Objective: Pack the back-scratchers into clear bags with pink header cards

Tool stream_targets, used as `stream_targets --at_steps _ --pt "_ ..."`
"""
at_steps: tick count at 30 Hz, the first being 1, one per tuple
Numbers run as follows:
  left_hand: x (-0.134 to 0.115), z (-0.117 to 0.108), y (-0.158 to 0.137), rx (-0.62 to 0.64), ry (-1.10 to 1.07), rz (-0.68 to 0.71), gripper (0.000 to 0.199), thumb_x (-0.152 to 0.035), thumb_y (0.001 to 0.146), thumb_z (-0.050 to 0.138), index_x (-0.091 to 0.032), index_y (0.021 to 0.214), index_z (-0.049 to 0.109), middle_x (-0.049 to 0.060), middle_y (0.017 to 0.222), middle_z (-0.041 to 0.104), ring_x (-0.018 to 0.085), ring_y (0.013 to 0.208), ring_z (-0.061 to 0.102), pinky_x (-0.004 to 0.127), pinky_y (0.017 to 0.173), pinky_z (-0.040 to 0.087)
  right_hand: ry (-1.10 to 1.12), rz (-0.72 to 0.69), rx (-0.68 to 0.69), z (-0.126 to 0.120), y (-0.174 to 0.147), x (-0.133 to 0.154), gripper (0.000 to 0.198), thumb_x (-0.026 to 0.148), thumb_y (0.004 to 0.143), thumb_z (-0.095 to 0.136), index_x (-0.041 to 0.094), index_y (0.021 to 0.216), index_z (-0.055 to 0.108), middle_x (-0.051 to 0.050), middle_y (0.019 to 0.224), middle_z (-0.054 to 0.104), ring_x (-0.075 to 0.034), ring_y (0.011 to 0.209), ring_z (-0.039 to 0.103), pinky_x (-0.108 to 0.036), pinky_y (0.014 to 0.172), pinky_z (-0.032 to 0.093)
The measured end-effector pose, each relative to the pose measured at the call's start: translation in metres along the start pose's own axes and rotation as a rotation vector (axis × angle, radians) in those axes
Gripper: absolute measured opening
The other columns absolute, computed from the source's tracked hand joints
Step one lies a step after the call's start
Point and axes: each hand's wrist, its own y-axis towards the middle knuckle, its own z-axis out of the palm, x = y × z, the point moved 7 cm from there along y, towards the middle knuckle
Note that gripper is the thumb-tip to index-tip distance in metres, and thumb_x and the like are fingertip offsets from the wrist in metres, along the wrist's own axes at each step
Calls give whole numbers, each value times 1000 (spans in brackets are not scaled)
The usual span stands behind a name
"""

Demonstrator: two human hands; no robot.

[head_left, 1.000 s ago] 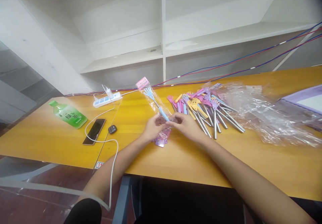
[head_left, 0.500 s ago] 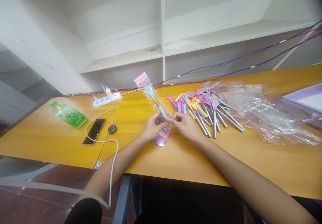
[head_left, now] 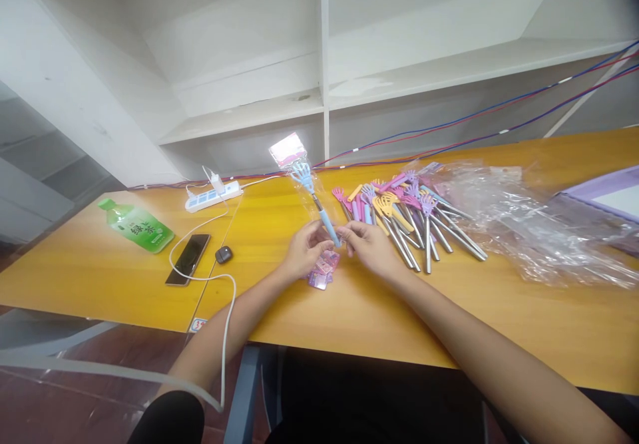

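A light blue back scratcher lies slanted inside a clear plastic sleeve with a pink-and-white header card at its far end. My left hand is closed around the handle end from the left. At the sleeve's near end, my right hand pinches its edge with thumb and forefinger beside the handle tip. Below my hands, several pink and purple cards lie overlapping on the table. Just right of my right hand is a pile of telescopic back scratchers in pink, yellow, purple and blue.
Clear plastic bags are heaped to the right, near a purple-edged box. On the left are a green tea bottle, a phone, a black earbud case, a power strip and a looping white cable.
The bagged back scratcher has turned a little, its header card now tipped up and catching the light. My right fingers have shifted slightly at the handle end.
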Motion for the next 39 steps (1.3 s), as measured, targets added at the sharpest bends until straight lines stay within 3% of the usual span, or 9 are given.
stream_targets --at_steps 7,12,15,21,27,32,35,39 --pt "4 -6 0 -9 84 37 49 -30 82 78 -22 129 71 7 104 64 20 90 62 34 86 53 77 24 48 4 4 -11 48 65 95 54 22 77 62 3 49 57 -16 48 53 -30 59 45" --pt "-2 -4 -1 -6 28 16 50 -27 83 77 -19 132 68 7 102 67 19 89 62 32 84 53 192 14 78 5 12 -20 48 67 91 58 20 98 66 -1 73 69 -14 51 57 -30 56 48" --pt "0 -2 -3 -18 -1 -6 51 -28 84 78 -20 133 66 7 104 69 19 92 63 32 86 54 230 -27 90 3 12 -16 51 68 95 52 19 100 66 -3 80 69 -14 56 59 -30 59 50" --pt "11 4 -4 21 -89 -41 52 -34 85 79 -21 133 63 11 127 68 24 113 65 38 99 53 12 -132 82 0 1 9 47 63 100 49 20 99 67 -4 85 69 -16 68 61 -31 67 50" --pt "9 11 -6 122 -141 -98 57 -33 80 83 -19 131 61 11 119 69 25 114 66 37 99 53 -69 -121 4 -6 2 8 43 61 99 50 20 96 64 -4 87 69 -17 73 61 -30 66 47" --pt "14 20 -15 273 -59 -123 49 -28 82 79 -20 128 62 6 103 68 18 93 66 29 86 54 225 8 -51 -14 11 -7 47 67 93 58 23 108 55 3 72 62 -13 50 51 -29 50 40" --pt "20 25 -21 314 -1 -159 44 -28 81 78 -20 122 64 3 91 65 15 79 63 28 76 55 265 27 -86 -19 11 -6 44 67 92 61 24 94 52 6 58 51 -13 48 48 -28 48 38" --pt "21 26 -24 303 37 -204 43 -30 77 79 -20 117 65 1 83 63 14 71 60 27 69 55 251 23 -112 -21 9 -2 45 68 91 62 24 88 51 6 57 49 -12 48 46 -26 46 36"
